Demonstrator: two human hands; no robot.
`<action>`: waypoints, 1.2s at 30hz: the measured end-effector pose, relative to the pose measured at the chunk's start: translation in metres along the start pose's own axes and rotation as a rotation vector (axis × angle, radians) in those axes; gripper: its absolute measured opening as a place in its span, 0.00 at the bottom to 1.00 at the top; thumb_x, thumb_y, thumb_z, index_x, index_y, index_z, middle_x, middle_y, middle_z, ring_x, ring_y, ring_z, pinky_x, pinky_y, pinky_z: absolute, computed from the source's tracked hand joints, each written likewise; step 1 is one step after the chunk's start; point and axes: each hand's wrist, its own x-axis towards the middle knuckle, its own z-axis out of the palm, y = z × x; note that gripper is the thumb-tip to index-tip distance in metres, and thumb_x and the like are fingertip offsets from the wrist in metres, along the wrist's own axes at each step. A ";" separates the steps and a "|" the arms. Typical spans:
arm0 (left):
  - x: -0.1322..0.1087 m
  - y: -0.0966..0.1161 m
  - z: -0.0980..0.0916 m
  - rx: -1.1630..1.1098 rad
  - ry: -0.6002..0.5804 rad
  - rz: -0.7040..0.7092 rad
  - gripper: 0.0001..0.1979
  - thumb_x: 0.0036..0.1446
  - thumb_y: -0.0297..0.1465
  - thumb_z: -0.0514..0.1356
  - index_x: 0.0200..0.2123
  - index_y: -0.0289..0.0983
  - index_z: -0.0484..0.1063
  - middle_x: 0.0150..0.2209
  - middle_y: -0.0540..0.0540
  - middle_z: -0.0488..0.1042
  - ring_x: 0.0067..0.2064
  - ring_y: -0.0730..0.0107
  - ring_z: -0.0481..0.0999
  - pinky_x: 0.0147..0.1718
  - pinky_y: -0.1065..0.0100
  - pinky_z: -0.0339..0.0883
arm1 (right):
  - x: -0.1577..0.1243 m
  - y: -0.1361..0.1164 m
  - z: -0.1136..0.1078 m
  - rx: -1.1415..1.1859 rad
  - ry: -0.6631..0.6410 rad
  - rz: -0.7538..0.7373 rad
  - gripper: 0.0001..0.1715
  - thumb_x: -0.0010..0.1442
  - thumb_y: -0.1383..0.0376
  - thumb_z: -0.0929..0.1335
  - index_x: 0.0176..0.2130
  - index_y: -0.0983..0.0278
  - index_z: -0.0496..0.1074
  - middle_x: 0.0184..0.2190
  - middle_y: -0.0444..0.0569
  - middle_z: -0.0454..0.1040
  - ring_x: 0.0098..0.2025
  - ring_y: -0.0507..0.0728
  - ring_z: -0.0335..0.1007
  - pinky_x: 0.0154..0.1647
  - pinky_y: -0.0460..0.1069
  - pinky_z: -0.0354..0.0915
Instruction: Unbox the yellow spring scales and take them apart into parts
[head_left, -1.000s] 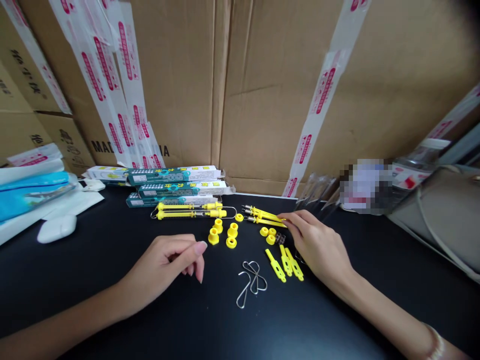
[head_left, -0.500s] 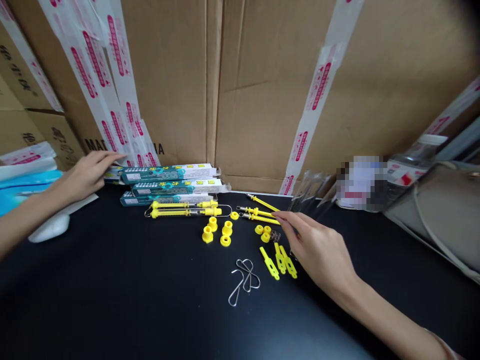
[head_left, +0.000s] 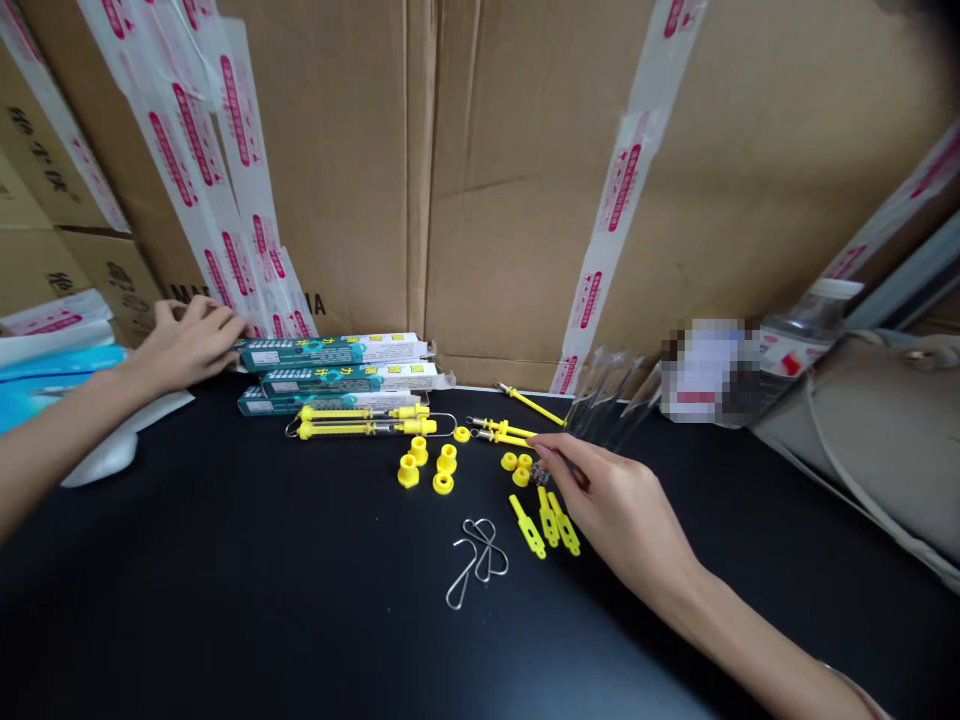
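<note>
**Q:** What is your right hand (head_left: pixel 622 510) doing?

**A:** You hold it low over the small coil spring (head_left: pixel 538 474), with your thumb and fingertips (head_left: pixel 541 447) drawn close together. Whether they pinch anything, I cannot tell. Yellow rings (head_left: pixel 517 465) lie just beside the spring, and yellow flat sliders (head_left: pixel 547 522) lie just below your hand.

**Q:** And your left hand (head_left: pixel 191 345)?

**A:** You have it far off to the left, fingers curled, right at the end of the green-and-white boxes (head_left: pixel 337 365). I cannot tell whether those fingers (head_left: pixel 225 325) grip anything.

**Q:** What else lies on the table?

**A:** On your black tabletop (head_left: pixel 225 620), two assembled yellow spring scales (head_left: pixel 367 420) lie in front of the boxes. Yellow caps (head_left: pixel 420 465) sit between the scales and your wire hooks (head_left: pixel 476 562). Yellow hooked rods (head_left: pixel 502 430) lie near your right fingertips. Cardboard cartons (head_left: pixel 525 200) stand behind everything.
</note>
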 end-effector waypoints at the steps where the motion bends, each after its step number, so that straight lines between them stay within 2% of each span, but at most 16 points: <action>1: -0.002 0.002 0.000 0.007 0.013 -0.011 0.18 0.57 0.38 0.49 0.43 0.34 0.70 0.48 0.34 0.73 0.57 0.44 0.61 0.57 0.30 0.46 | 0.000 0.000 -0.001 0.010 0.000 -0.003 0.12 0.69 0.65 0.63 0.45 0.59 0.76 0.40 0.44 0.84 0.37 0.60 0.83 0.33 0.50 0.74; 6: -0.005 0.004 -0.009 0.017 0.078 -0.118 0.23 0.59 0.42 0.49 0.47 0.30 0.68 0.56 0.29 0.69 0.61 0.43 0.59 0.58 0.29 0.44 | 0.000 -0.001 -0.004 0.069 0.022 -0.061 0.12 0.70 0.65 0.63 0.47 0.60 0.76 0.40 0.44 0.85 0.37 0.58 0.84 0.35 0.50 0.74; 9: 0.001 0.000 -0.020 0.006 0.096 -0.207 0.29 0.60 0.47 0.49 0.48 0.27 0.66 0.58 0.26 0.67 0.61 0.40 0.58 0.57 0.29 0.49 | 0.000 -0.004 -0.005 0.069 0.032 -0.134 0.12 0.70 0.66 0.63 0.47 0.60 0.76 0.42 0.44 0.84 0.38 0.58 0.83 0.37 0.50 0.74; 12: 0.010 -0.005 -0.030 -0.028 0.112 -0.311 0.33 0.59 0.52 0.49 0.49 0.26 0.66 0.55 0.26 0.69 0.58 0.38 0.64 0.54 0.31 0.57 | -0.002 -0.006 -0.005 0.033 0.051 -0.196 0.12 0.70 0.66 0.64 0.47 0.60 0.77 0.35 0.44 0.84 0.31 0.57 0.81 0.32 0.50 0.71; 15: 0.019 0.000 -0.041 -0.075 0.187 -0.413 0.36 0.61 0.51 0.49 0.57 0.24 0.59 0.54 0.29 0.69 0.53 0.44 0.72 0.52 0.41 0.66 | -0.004 -0.008 -0.006 0.035 0.086 -0.234 0.12 0.70 0.67 0.65 0.47 0.60 0.77 0.33 0.44 0.84 0.29 0.55 0.78 0.30 0.49 0.68; 17: 0.023 0.014 -0.052 -0.112 0.282 -0.431 0.39 0.62 0.52 0.50 0.62 0.24 0.51 0.54 0.33 0.70 0.53 0.50 0.73 0.52 0.49 0.69 | -0.005 -0.009 -0.007 0.057 0.092 -0.243 0.11 0.69 0.67 0.65 0.48 0.60 0.76 0.34 0.43 0.84 0.29 0.54 0.78 0.31 0.48 0.68; 19: 0.025 0.036 -0.065 -0.208 0.454 -0.329 0.42 0.60 0.56 0.53 0.62 0.26 0.54 0.53 0.35 0.71 0.52 0.50 0.74 0.54 0.47 0.67 | -0.007 -0.010 -0.007 0.087 0.091 -0.247 0.11 0.69 0.68 0.65 0.48 0.60 0.76 0.35 0.43 0.84 0.30 0.54 0.78 0.33 0.47 0.68; 21: 0.026 0.063 -0.076 -0.245 0.541 -0.169 0.41 0.61 0.57 0.52 0.62 0.28 0.57 0.56 0.33 0.67 0.56 0.46 0.71 0.58 0.45 0.63 | -0.008 -0.012 -0.006 0.119 0.091 -0.259 0.12 0.69 0.69 0.65 0.49 0.60 0.75 0.35 0.42 0.83 0.30 0.53 0.78 0.34 0.47 0.68; 23: 0.025 0.090 -0.083 -0.250 0.554 -0.001 0.40 0.62 0.56 0.54 0.61 0.28 0.58 0.57 0.34 0.64 0.58 0.46 0.68 0.60 0.45 0.61 | -0.009 -0.014 -0.006 0.144 0.092 -0.272 0.12 0.70 0.69 0.65 0.49 0.60 0.75 0.33 0.42 0.83 0.29 0.52 0.77 0.34 0.47 0.69; 24: 0.024 0.101 -0.084 -0.253 0.569 0.038 0.37 0.63 0.55 0.54 0.60 0.29 0.59 0.56 0.34 0.64 0.58 0.47 0.68 0.59 0.45 0.61 | -0.009 -0.016 -0.006 0.152 0.088 -0.278 0.12 0.70 0.69 0.64 0.49 0.61 0.75 0.32 0.42 0.82 0.29 0.52 0.77 0.33 0.47 0.69; 27: 0.020 0.119 -0.081 -0.314 0.500 0.029 0.29 0.68 0.47 0.52 0.61 0.31 0.58 0.57 0.34 0.65 0.59 0.50 0.67 0.60 0.50 0.62 | -0.010 -0.020 -0.009 0.160 0.074 -0.285 0.12 0.71 0.69 0.64 0.49 0.61 0.75 0.31 0.43 0.82 0.28 0.52 0.76 0.32 0.47 0.68; 29: 0.019 0.118 -0.077 -0.327 0.482 -0.001 0.29 0.68 0.46 0.53 0.61 0.31 0.58 0.58 0.33 0.66 0.59 0.52 0.68 0.60 0.52 0.63 | -0.011 -0.022 -0.010 0.166 0.061 -0.291 0.13 0.71 0.69 0.63 0.49 0.62 0.75 0.31 0.43 0.82 0.27 0.51 0.76 0.32 0.47 0.68; 32: 0.018 0.102 -0.074 -0.337 0.491 -0.079 0.31 0.66 0.50 0.54 0.61 0.32 0.57 0.57 0.35 0.68 0.56 0.52 0.71 0.57 0.51 0.66 | -0.011 -0.023 -0.010 0.172 0.052 -0.299 0.13 0.72 0.68 0.62 0.49 0.63 0.75 0.32 0.45 0.82 0.28 0.52 0.77 0.32 0.47 0.68; 36: 0.013 0.088 -0.080 -0.374 0.506 -0.218 0.34 0.65 0.53 0.53 0.62 0.34 0.59 0.55 0.38 0.71 0.51 0.55 0.73 0.53 0.52 0.68 | -0.012 -0.023 -0.008 0.168 0.038 -0.289 0.13 0.71 0.68 0.63 0.49 0.61 0.75 0.33 0.45 0.82 0.28 0.52 0.76 0.32 0.48 0.68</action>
